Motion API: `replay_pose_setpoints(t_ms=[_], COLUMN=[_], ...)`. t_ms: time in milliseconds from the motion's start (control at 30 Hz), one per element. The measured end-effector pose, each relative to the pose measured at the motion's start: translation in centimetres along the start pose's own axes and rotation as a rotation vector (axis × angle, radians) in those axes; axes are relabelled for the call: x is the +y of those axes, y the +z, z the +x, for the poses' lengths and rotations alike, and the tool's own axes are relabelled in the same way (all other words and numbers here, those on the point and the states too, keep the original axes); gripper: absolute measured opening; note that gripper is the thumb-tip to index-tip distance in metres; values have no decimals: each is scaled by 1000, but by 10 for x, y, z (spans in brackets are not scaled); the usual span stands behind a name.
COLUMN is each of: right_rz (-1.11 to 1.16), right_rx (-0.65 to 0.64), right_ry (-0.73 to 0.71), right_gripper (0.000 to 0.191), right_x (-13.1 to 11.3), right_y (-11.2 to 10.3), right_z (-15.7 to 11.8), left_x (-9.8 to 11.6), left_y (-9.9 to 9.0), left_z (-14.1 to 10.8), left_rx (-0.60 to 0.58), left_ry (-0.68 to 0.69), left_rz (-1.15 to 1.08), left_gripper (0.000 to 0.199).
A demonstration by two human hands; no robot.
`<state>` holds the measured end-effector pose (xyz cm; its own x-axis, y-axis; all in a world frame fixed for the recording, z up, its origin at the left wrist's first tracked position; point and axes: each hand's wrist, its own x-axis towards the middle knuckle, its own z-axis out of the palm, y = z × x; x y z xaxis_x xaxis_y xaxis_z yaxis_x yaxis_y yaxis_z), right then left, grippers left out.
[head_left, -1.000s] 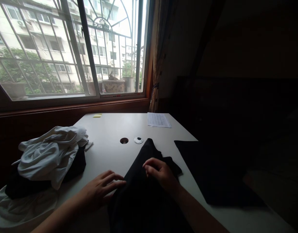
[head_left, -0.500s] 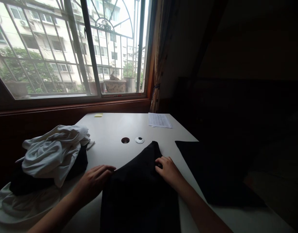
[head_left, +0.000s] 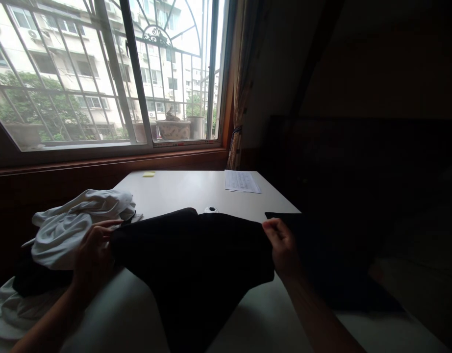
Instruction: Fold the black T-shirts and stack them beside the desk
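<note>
Both hands have moved well apart since the earlier frames, drawing the black cloth [head_left: 196, 264] out sideways so that its upper edge now spans the gap between them and covers the dark hole in the bench [head_left: 167, 191]. At its right end, the right hand [head_left: 283, 242] pinches the upper corner between thumb and bent fingers. At the other end, the left hand [head_left: 93, 252] has a grip on the left corner, though its thumb is hard to make out in the shadow. The cloth lies directly between the two grips, narrowing toward the near side; whether that part touches the bench, I cannot tell. It looks light, soft and limp, likely to sag wherever unsupported, so the two corners seem the right places to hold. Just beyond the left hand sits a white cloth pile [head_left: 67, 240]; a dark flat cloth [head_left: 339, 274] lies beside the right forearm. Farther off are printed papers [head_left: 242, 181].
</note>
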<state>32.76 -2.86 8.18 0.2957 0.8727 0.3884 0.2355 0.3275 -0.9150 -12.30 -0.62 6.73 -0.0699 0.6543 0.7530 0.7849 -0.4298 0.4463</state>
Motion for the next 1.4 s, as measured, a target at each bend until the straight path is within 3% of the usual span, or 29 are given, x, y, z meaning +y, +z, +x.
replay_pose_setpoints(t_ms=[100,200,267,333,400,500,567,633,700,867,967,1033,1100,1133,1267,1400], right_rz=[272,345,316,310,311,159,-49,-217,-259,36,232,276,240,180,-227,-445], right_rx=[-470,-1026,-1342,-1499,-1351,-808,-610,-611,-740,-1201,-1389,-1449,-1367,-1265,-847,-816], right_ry=[252,459,564,628,568,335,231,200,224,272,288,325,355,340,91,-53], right_gripper=[30,28,30,35,34,27,25,25,28,38,39,37,33,31,24,32], right_x=[-5,-8,-8,-6,-4,0,5,9,9,-17,-31,-30,-21,-14,13,22], right_y=[-12,-15,-12,-6,0,12,21,28,34,40,45,50,55,57,59,60], right_z=[4,3,0,-3,-5,-7,-9,-12,-17,-30,-37,-41,-43,-43,-38,-38], left_x=[-11,-16,-15,-12,-8,-3,-2,-2,-3,6,21,33,44,48,54,49], left_y=[7,16,20,22,24,30,37,43,48,47,40,38,38,39,49,56], left_z=[-1,-5,-8,-11,-13,-16,-21,-26,-31,-31,-28,-29,-32,-34,-41,-45], left_rx=[-242,-503,-580,-590,-565,-534,-578,-648,-693,-633,-564,-576,-663,-712,-791,-777], left_ry=[190,349,378,375,353,286,253,252,269,253,285,375,498,558,701,721], left_rz=[49,59,12,-42,-77,-74,-68,-59,-44,-21,-29,-45,-62,-69,-80,-93], left_gripper=[5,23,27,28,29,28,29,33,36,30,32,35,41,44,38,23])
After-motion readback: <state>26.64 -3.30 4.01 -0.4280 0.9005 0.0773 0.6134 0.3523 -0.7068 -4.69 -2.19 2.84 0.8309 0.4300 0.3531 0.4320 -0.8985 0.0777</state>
